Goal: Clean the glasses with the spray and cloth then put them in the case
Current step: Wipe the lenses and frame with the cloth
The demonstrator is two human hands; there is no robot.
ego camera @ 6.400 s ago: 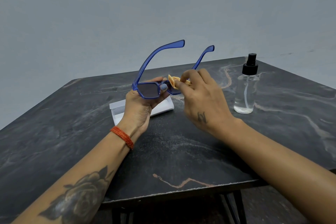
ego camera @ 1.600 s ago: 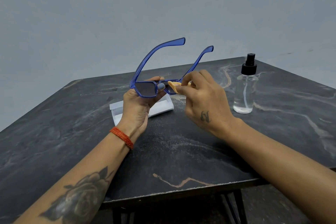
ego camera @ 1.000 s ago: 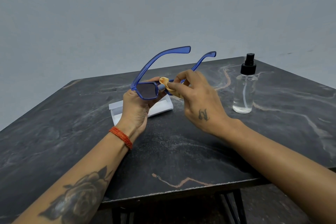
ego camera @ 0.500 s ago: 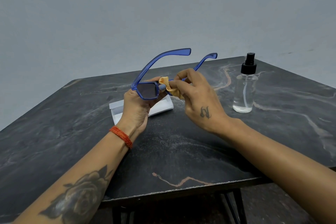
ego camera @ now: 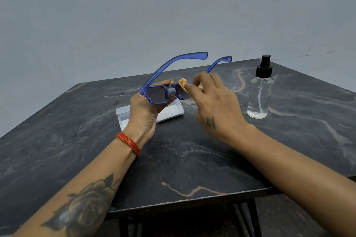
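Observation:
Blue-framed glasses (ego camera: pixel 157 94) with tinted lenses are held above the table, arms unfolded and pointing away from me. My left hand (ego camera: pixel 143 113) grips the frame around its left lens. My right hand (ego camera: pixel 215 106) pinches a small yellow cloth (ego camera: pixel 183 85) against the right lens, which the cloth and fingers mostly hide. The open white case (ego camera: pixel 169 112) lies on the table under my left hand, partly covered by it. A clear spray bottle (ego camera: pixel 259 100) with a black nozzle stands upright to the right.
The dark marble-patterned table (ego camera: pixel 183 159) has its front edge close below my forearms, with black legs beneath it. A plain grey wall stands behind the table. An orange thread band circles my left wrist.
The glasses' arms have tipped lower and flatter than 1.6 s ago. My right hand has shifted the cloth over the right lens, towards the bridge. Case and bottle have not moved.

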